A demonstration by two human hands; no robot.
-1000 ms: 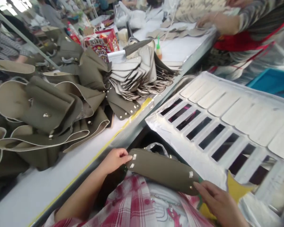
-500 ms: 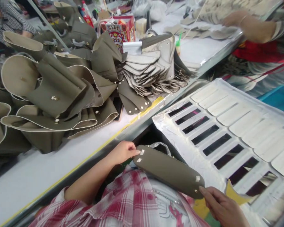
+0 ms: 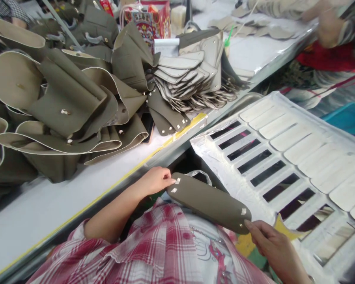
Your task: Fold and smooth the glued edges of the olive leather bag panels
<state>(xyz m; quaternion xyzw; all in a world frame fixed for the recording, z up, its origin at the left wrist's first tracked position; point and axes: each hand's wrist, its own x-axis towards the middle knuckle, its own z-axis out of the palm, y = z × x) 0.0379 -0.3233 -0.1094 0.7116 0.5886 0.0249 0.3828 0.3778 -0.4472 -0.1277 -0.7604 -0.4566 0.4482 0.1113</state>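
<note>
Stretched between my two hands is an olive-brown strip with rounded ends (image 3: 208, 202), its smooth face up. Small white tabs show near both ends, and a gold-coloured stud sits near the right end. My left hand (image 3: 156, 180) pinches its left end between thumb and finger. At the other end, my right hand (image 3: 264, 235) grips the corner between thumb and fingers. The strip hangs above my lap, apart from the white slotted rack (image 3: 251, 165) to the right.
Olive curved panels (image 3: 68, 98) are heaped on the white table (image 3: 85, 193) at left. Beside them lies a pile of pale-backed strips (image 3: 183, 77). Pale pieces (image 3: 310, 161) line the rack. A red patterned box (image 3: 154, 23) stands behind. A co-worker's arm (image 3: 329, 27) is at upper right.
The view has shifted slightly. Both hands keep hold of the strip, and its right end appears a little higher and further left in the picture. The co-worker's arm has moved.
</note>
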